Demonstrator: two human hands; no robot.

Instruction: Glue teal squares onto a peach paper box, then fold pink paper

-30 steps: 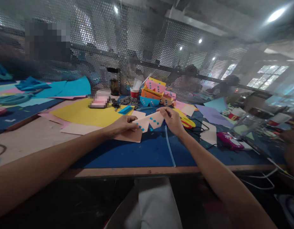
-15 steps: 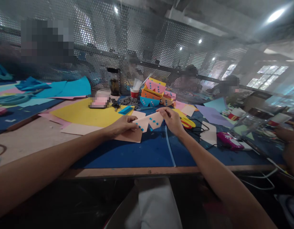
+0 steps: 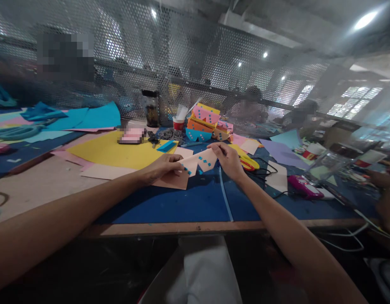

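A peach paper cutout [image 3: 192, 163] shaped like a mask, dotted with small blue squares, is stretched between both hands above the blue table cover [image 3: 195, 207]. Its left end is pinched by my left hand [image 3: 165, 168], fingers closed. My right hand [image 3: 226, 159] grips the upper right corner between thumb and fingers. Beneath the left hand lies a flat peach sheet [image 3: 179, 181]. Yellow-handled scissors [image 3: 248, 162] rest just right of my right hand. Beyond the hands, similar dotted cutouts in pink [image 3: 207, 114], orange and blue [image 3: 198, 135] are piled up.
A large yellow sheet [image 3: 109, 152] and a phone [image 3: 131, 134] lie left. A dark-lidded jar [image 3: 150, 109] and a red-and-white paper cup [image 3: 178, 122] stand at the back. Right are a magenta device [image 3: 305, 187], cables and a clear container [image 3: 332, 162]. Another person's arm [image 3: 385, 190] shows far right.
My left fingers have shifted slightly on the cutout's left end, covering some of its blue squares. The right hand stays nearly still.
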